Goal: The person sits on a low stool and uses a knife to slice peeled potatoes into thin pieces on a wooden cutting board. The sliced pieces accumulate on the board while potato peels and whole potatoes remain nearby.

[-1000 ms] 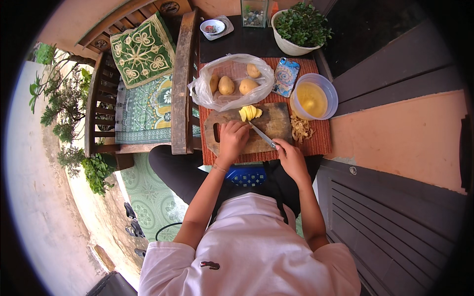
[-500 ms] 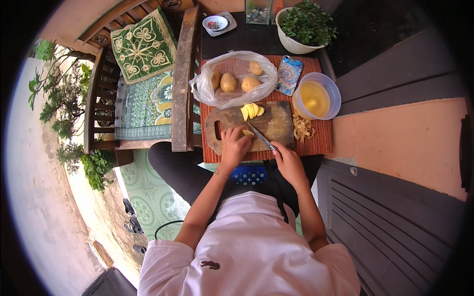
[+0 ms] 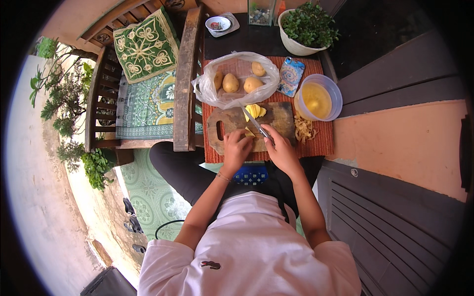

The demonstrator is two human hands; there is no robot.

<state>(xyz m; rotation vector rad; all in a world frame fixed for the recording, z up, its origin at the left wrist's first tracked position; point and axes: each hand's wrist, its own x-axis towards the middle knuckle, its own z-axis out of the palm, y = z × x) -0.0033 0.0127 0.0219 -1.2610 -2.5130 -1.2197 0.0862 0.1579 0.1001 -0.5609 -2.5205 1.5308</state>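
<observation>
Head view: left hand [image 3: 236, 148] rests on the cutting board [image 3: 281, 118], fingers curled down over a small yellow potato piece [image 3: 249, 133] at the board's near edge, pinning it. Right hand [image 3: 281, 150] closed around a knife [image 3: 254, 121] handle; blade runs up-left across the board, just beside the left fingertips, tip near the pile of cut slices [image 3: 254, 110] at the board's far edge. Whether the blade touches the piece, cannot tell.

Board lies on a reddish woven mat [image 3: 323, 143] on a dark worktop [image 3: 256, 37]. Behind the board, touching it, a clear plastic bag [image 3: 207, 89] lies open with whole potatoes [image 3: 230, 82] in it. Right of the bag, a patterned phone [image 3: 290, 77]. Right of the board, a plastic bowl [image 3: 335, 93] holding yellowish liquid; peels [image 3: 304, 129] heaped on the mat just below it. Far back: white pot with a green plant [image 3: 308, 24], small dish [image 3: 218, 23]. Left of the worktop: wooden bench [image 3: 185, 79] with green cushion [image 3: 144, 44].
</observation>
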